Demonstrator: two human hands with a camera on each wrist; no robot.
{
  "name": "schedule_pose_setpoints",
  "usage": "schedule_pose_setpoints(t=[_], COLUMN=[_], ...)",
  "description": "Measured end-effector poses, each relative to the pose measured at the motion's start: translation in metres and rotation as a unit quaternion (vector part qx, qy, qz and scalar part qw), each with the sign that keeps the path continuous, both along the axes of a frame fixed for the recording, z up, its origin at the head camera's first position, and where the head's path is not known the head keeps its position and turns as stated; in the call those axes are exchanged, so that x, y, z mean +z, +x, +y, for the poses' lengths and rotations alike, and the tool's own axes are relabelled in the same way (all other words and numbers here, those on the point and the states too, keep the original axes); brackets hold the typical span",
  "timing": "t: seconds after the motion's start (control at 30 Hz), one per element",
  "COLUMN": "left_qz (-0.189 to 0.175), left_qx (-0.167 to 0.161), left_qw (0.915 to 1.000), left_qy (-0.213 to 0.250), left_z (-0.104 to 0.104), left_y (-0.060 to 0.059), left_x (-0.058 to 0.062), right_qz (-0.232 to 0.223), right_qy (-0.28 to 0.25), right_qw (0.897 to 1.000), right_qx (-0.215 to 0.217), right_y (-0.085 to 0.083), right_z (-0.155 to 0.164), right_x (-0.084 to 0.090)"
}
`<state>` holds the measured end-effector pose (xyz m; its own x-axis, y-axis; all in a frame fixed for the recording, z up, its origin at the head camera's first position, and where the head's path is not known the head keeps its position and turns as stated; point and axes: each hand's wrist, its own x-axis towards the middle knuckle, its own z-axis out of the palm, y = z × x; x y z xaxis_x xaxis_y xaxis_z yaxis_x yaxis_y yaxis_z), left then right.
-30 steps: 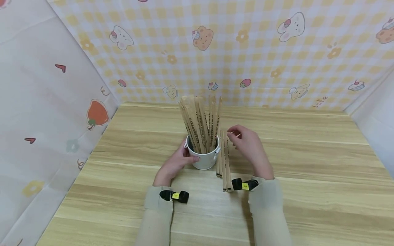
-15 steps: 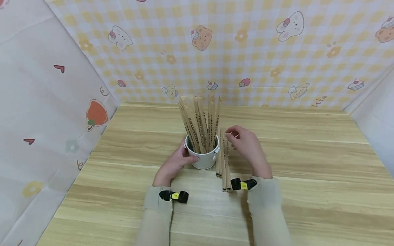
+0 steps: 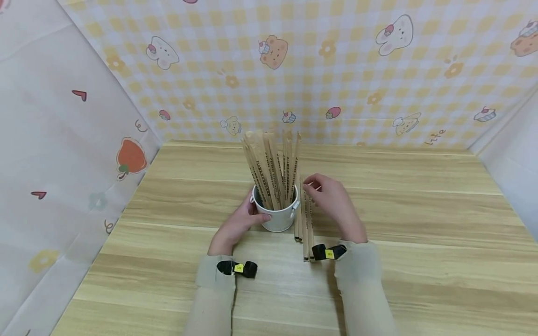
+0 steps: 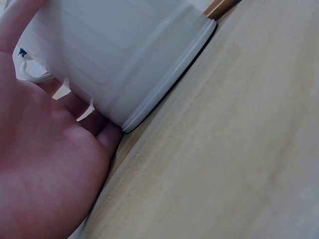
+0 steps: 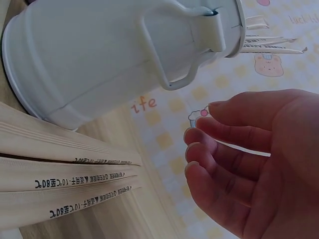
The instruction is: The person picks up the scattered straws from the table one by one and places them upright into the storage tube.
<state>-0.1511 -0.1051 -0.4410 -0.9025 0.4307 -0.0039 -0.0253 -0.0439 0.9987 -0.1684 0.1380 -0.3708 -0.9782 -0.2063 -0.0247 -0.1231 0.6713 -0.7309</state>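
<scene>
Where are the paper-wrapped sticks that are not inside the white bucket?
In the head view, the loose wrapped sticks lie flat on the wooden table, just right of the white bucket, under the fingers of the right hand.

Light wood-grain worktop (image 3: 420, 242), planks running left to right, evenly lit with no hard shadows. Back wall (image 3: 336, 70) is covered in yellow-and-white check paper printed with bears, rabbits, cupcakes and flowers. Left wall (image 3: 63, 154) is pale sheeting with an orange fruit and small red hearts; a plain pale panel (image 3: 514, 168) closes off the right.
</scene>
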Motion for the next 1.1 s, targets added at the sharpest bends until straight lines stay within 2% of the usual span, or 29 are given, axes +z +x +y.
schedule_pose_setpoints(t=[0.27,0.47,0.83,1.1], left_qz=[0.004,0.003,0.004,0.005], left_qx=[-0.007,-0.007,-0.020,-0.015], left_qw=[1.0000,1.0000,0.9997,0.9998], left_qy=[-0.006,-0.005,0.015,0.009], left_z=[0.003,0.003,0.003,0.004], left_y=[0.008,0.009,0.009,0.010], left_x=[0.020,0.022,0.019,0.024], right_qz=[-0.013,-0.009,-0.008,-0.004], right_qy=[0.005,0.015,0.021,0.025], right_qw=[1.000,1.000,1.000,1.000], right_qx=[0.003,0.004,0.007,0.013], right_y=[-0.001,-0.002,-0.002,-0.002], right_z=[-0.002,-0.004,-0.005,-0.006], right_x=[-0.005,-0.006,-0.007,-0.008])
